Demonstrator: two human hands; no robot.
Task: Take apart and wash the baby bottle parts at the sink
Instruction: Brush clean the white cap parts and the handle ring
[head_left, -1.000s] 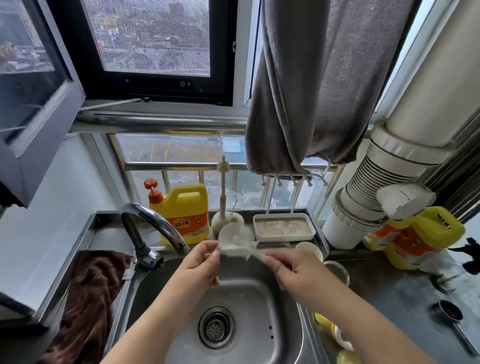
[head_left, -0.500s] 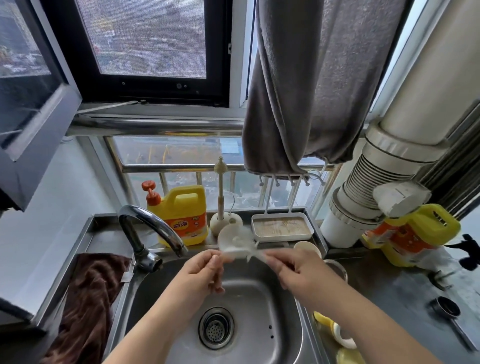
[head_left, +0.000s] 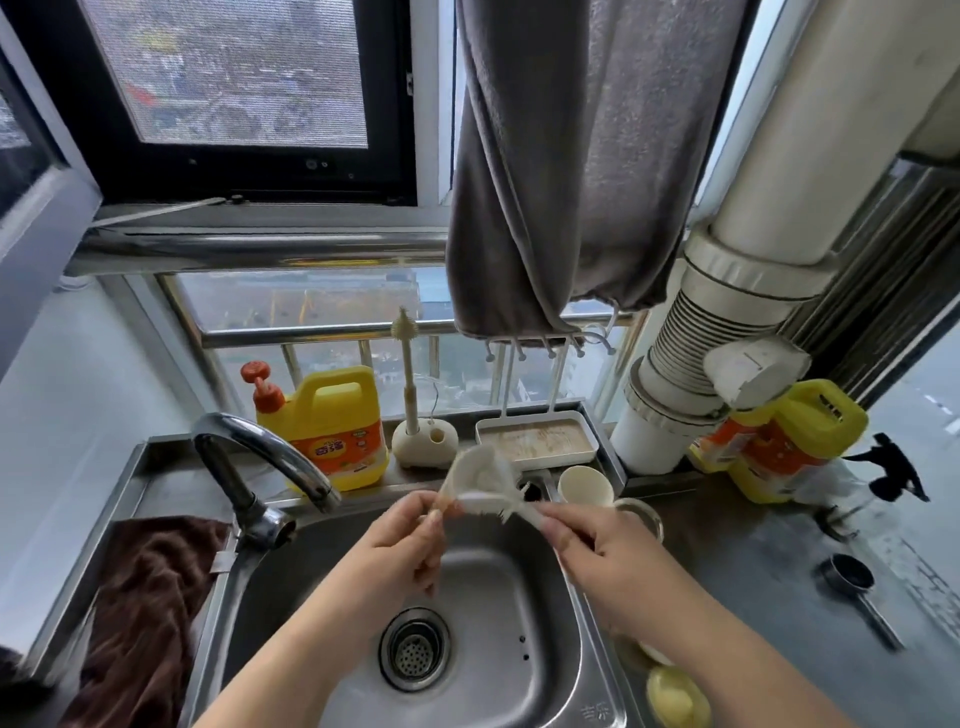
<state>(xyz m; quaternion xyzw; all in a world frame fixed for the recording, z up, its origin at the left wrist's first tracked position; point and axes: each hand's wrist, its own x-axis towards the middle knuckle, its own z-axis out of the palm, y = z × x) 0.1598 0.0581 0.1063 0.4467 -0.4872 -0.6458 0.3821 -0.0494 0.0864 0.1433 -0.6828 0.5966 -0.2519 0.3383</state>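
1. Yellow detergent jug (head_left: 332, 428), orange pump, on ledge behind tap (head_left: 260, 457).
2. Brown towel (head_left: 145, 608) left of basin.
3. Grey cloth (head_left: 561, 171) hanging at window.
4. Metal scoop (head_left: 857, 592) on right counter.

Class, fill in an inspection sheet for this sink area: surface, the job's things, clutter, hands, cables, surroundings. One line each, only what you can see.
Surface: steel sink, basin dry-looking, strainer in the drain; the tap shows no water running.
Job's things: pale bottle part held over the basin; small brush against it.
Clutter: yellow detergent jug, brush stand, white tray, cup, brown cloth, metal scoop.
Hands: left hand pinches the part; right hand grips the brush.
Cables: nothing seen.
Surroundings: window, grey towel hanging, white pipe.
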